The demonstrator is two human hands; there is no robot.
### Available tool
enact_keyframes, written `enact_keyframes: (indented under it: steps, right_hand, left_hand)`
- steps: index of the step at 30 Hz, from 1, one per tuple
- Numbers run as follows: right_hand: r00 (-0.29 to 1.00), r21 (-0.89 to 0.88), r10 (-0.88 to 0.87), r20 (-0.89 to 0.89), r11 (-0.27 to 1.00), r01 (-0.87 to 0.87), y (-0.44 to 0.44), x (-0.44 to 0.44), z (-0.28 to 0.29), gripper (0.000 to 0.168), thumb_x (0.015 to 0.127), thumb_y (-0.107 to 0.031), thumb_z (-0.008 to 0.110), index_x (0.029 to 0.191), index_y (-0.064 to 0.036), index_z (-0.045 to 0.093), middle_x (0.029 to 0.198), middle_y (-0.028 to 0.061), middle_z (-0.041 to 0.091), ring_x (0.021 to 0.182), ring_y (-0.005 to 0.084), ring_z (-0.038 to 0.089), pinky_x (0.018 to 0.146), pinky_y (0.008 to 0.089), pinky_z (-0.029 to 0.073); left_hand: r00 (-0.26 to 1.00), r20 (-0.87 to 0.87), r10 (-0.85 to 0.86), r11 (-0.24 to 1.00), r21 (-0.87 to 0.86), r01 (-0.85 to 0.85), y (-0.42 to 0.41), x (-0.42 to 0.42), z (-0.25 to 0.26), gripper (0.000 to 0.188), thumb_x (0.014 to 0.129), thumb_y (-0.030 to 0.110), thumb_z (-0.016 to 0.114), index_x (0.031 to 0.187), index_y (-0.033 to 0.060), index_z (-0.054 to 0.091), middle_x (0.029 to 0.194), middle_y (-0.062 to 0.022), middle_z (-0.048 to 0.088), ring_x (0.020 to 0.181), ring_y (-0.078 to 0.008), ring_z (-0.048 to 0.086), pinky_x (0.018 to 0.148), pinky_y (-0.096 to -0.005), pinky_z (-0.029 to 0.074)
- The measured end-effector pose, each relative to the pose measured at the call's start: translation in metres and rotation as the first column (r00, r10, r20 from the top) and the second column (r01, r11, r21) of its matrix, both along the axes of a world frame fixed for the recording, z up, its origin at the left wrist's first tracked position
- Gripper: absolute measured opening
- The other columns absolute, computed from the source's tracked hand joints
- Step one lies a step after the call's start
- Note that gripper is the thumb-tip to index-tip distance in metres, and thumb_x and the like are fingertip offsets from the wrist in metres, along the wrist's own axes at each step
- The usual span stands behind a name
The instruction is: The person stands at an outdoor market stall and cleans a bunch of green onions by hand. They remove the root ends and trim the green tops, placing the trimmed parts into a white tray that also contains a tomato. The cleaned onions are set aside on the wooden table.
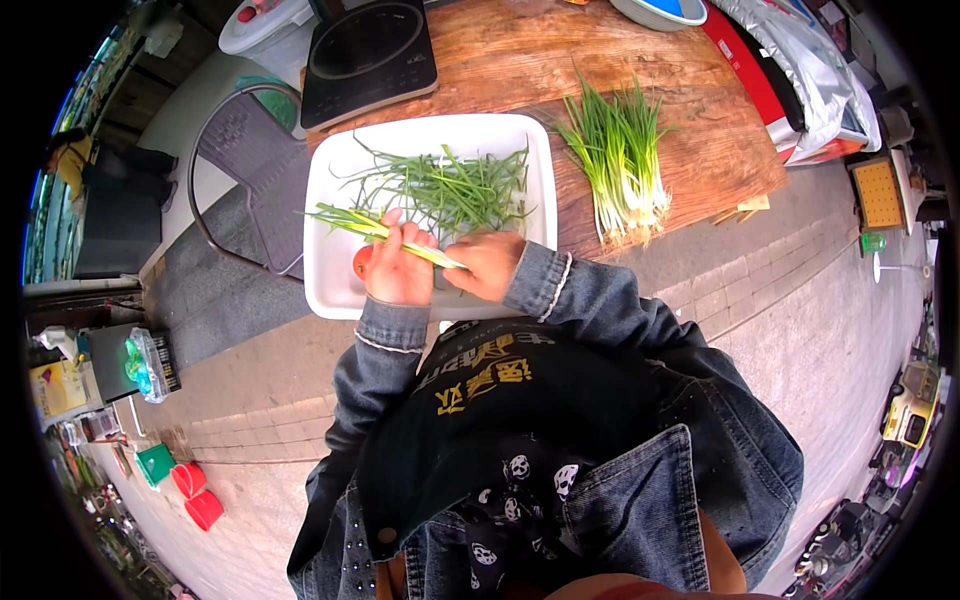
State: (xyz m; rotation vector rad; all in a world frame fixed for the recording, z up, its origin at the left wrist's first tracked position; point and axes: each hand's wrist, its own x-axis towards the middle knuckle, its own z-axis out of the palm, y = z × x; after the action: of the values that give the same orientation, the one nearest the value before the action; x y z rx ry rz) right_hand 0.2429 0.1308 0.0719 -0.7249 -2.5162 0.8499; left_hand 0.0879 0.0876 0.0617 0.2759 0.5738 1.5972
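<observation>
My left hand (401,262) grips a small bunch of green onions (349,220) over the near left part of a white plastic tub (319,289). The green tops point left and the pale ends point right. At those pale ends is my right hand (487,261), fingers bent around them; what exactly it pinches is partly hidden. Loose green onion leaves (457,184) lie tangled in the tub. Beside my left hand a round red thing (363,262), perhaps a tomato, shows in part. A larger bunch of green onions (622,157) with roots rests on the wooden table (510,67), right of the tub.
A black induction cooktop (367,56) stands at the back left, next to a lidded white bucket (270,37). A grey chair (255,172) is left of the tub. A grey basin (660,13) sits at the table's far edge. At far left stands a person (112,161).
</observation>
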Motion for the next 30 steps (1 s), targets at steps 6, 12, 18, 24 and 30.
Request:
enact_keyframes:
  steps: [6,12,18,24,30]
  right_hand:
    - [0.927,-0.213,-0.298,-0.227,0.944,0.252,0.037,0.051,0.009,0.022,0.084,-0.023,0.048,0.079,-0.002,0.052,0.064,0.0119,0.048,0.061,0.0268,0.050,0.056,0.0361,0.041]
    - [0.615,0.145,-0.761,-0.204,0.598,0.788,0.112,0.152,-0.011,0.028,0.084,-0.026,0.050,0.081,0.001,0.055,0.071,0.0168,0.054,0.065,0.0297,0.053,0.059,0.0391,0.041]
    - [0.392,0.262,-0.765,0.511,0.573,0.776,0.161,0.264,-0.124,0.047,0.075,-0.049,0.050,0.091,-0.005,0.059,0.095,0.0245,0.055,0.087,0.0372,0.054,0.071,0.0436,0.043]
    - [0.719,0.311,-0.695,0.013,0.687,0.657,0.115,0.127,-0.040,0.021,0.076,-0.025,0.058,0.088,-0.008,0.061,0.084,0.0124,0.057,0.073,0.0266,0.056,0.065,0.0353,0.045]
    - [0.842,-0.042,0.067,0.535,0.998,-0.053,0.037,-0.010,-0.063,0.013,0.074,-0.013,0.055,0.084,-0.008,0.061,0.088,0.0118,0.058,0.083,0.0296,0.057,0.071,0.0358,0.047]
  left_hand:
    - [0.963,-0.201,-0.177,0.967,-0.216,0.133,-0.014,-0.004,0.001,0.054,0.084,0.021,0.046,0.130,0.0053,0.024,0.124,-0.0181,0.039,0.115,-0.0274,0.038,0.095,-0.0370,0.031]
    - [0.978,-0.114,-0.173,0.979,-0.125,0.159,-0.031,-0.031,-0.010,0.054,0.084,0.021,0.045,0.131,0.0097,0.023,0.120,-0.0182,0.043,0.113,-0.0294,0.041,0.091,-0.0381,0.036]
    - [0.997,-0.073,0.024,0.981,-0.189,-0.038,-0.048,-0.076,-0.023,0.046,0.086,0.024,0.042,0.127,0.0068,0.031,0.122,-0.0182,0.041,0.110,-0.0271,0.045,0.090,-0.0366,0.038]
    - [0.984,-0.021,0.178,0.957,-0.229,-0.178,-0.072,-0.093,-0.026,0.043,0.085,0.022,0.046,0.124,0.0088,0.036,0.117,-0.0166,0.047,0.106,-0.0269,0.047,0.089,-0.0374,0.039]
    - [0.984,0.007,0.175,0.965,-0.200,-0.170,-0.078,-0.092,-0.025,0.042,0.085,0.022,0.045,0.124,0.0089,0.036,0.116,-0.0161,0.048,0.105,-0.0265,0.049,0.088,-0.0371,0.040]
